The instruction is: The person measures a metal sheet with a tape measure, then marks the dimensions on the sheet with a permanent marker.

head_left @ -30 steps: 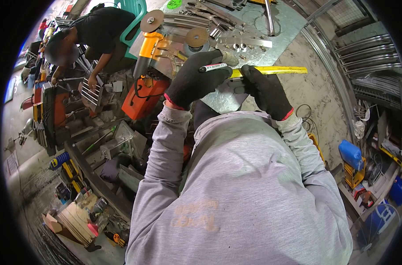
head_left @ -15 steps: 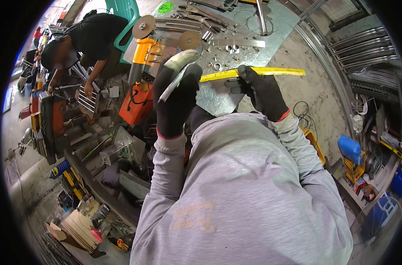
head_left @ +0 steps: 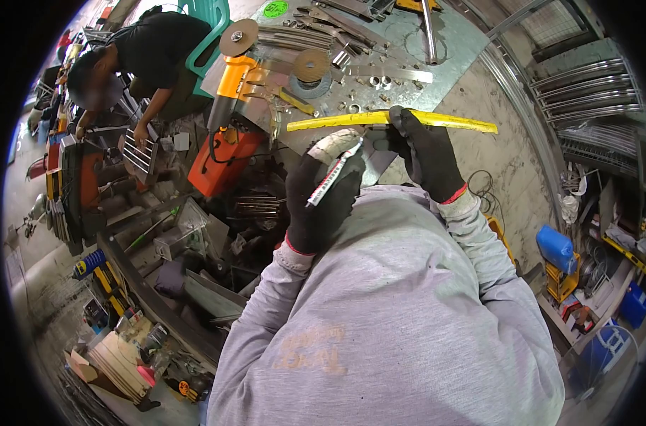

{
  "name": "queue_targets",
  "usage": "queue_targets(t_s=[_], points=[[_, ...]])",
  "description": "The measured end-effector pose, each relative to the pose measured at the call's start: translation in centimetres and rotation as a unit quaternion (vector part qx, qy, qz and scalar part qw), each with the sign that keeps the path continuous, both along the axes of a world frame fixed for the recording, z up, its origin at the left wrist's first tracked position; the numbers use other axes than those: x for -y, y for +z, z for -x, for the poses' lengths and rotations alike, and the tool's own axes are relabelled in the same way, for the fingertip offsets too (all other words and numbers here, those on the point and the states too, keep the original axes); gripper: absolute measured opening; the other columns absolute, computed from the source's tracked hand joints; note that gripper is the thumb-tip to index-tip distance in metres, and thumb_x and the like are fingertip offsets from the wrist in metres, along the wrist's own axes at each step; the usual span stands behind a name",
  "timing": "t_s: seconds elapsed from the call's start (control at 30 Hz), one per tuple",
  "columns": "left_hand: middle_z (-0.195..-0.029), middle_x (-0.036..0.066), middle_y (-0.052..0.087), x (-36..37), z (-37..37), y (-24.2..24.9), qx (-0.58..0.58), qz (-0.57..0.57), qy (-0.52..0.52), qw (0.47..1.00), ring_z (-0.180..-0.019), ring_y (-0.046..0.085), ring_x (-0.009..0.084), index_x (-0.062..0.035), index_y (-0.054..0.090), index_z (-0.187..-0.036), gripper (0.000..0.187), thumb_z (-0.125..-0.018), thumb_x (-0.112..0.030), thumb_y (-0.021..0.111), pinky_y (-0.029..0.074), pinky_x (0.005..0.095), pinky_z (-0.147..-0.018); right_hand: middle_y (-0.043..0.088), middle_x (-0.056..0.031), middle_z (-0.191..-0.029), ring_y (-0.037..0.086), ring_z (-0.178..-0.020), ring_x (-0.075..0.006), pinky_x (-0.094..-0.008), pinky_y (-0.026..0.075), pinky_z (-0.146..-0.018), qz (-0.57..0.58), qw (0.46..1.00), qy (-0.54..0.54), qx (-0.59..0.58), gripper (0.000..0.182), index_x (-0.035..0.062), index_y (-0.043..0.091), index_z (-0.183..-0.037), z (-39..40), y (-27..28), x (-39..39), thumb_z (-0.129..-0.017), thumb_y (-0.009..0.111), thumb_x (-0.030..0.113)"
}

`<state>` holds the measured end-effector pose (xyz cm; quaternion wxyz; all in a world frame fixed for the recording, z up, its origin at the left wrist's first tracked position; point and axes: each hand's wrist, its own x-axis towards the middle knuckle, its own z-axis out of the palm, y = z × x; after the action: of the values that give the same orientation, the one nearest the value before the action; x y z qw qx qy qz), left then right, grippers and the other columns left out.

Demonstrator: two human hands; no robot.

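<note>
My left hand [head_left: 323, 188], in a black glove with a whitish patch at the fingertips, is closed on a white marker [head_left: 335, 172] with dark print. The marker's upper end lies just below a yellow tape measure blade [head_left: 458, 121]. My right hand [head_left: 429, 153], also in a black glove, grips this blade near its middle, with the thumb side on top. The blade stretches out to both sides of my right hand. Something dark and small lies between the right fingers, too hidden to name.
A metal table [head_left: 401, 42] bears rings, small fittings, yellow-handled pliers [head_left: 296, 101] and discs [head_left: 311, 65]. An orange angle grinder [head_left: 232, 82] lies at its left. At upper left a co-worker [head_left: 159, 53] bends over a metal grille [head_left: 139, 153]. Steel tubes stand at right.
My left hand has moved right and down, bringing the marker close to the blade. More of the blade's left part and the pliers now show. The co-worker has hardly moved.
</note>
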<state>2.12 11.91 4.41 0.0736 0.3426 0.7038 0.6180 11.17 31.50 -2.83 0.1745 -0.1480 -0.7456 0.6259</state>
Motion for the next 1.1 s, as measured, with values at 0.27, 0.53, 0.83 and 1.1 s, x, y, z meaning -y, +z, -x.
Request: queue_targets(t_s=[0.27,0.53,0.83,1.1], points=[[-0.104,0.007,0.076,-0.5,-0.2,-0.7,0.086,0.049,-0.044,0.994,-0.078,0.067,0.0077,0.0030,0.069,-0.134,0.039,-0.095,0.006,0.070,0.055,0.0239,-0.067,0.080,-0.0122,-0.098,0.078,-0.080,-0.0214,-0.0323,0.063,-0.073,-0.042,0.999,-0.017,-0.008,0.023,0.0029,0.069,-0.128,0.3,1.9,0.3,-0.110,0.060,0.014],[-0.118,0.018,0.076,-0.9,0.0,-0.5,0.025,0.069,-0.037,0.997,-0.105,0.077,0.0285,-0.0002,0.070,-0.129,0.044,-0.086,0.004,0.078,0.060,0.0363,-0.090,0.076,-0.0094,-0.090,0.074,-0.079,-0.0151,-0.0296,0.059,-0.074,-0.029,0.999,-0.030,-0.035,0.030,-0.0036,0.073,-0.113,0.3,3.3,1.0,-0.113,0.058,0.023],[-0.115,0.017,0.075,-1.2,0.1,-0.1,0.026,0.065,-0.040,0.997,-0.100,0.077,0.0282,0.0005,0.070,-0.128,0.042,-0.088,0.004,0.079,0.060,0.0359,-0.087,0.077,-0.0159,-0.109,0.078,-0.091,-0.0252,-0.0374,0.065,-0.082,-0.189,0.982,0.007,-0.026,0.037,0.0048,0.064,-0.141,0.0,3.0,0.5,-0.105,0.061,-0.003],[-0.113,0.015,0.076,-1.3,0.3,-0.4,0.000,0.064,-0.029,0.998,-0.095,0.075,0.0224,0.0017,0.070,-0.128,0.037,-0.091,0.003,0.075,0.059,0.0331,-0.082,0.077,-0.0095,-0.094,0.074,-0.081,-0.0162,-0.0301,0.059,-0.074,-0.003,0.999,-0.037,0.026,0.026,-0.0027,0.073,-0.117,0.5,3.8,0.8,-0.112,0.059,0.019]])
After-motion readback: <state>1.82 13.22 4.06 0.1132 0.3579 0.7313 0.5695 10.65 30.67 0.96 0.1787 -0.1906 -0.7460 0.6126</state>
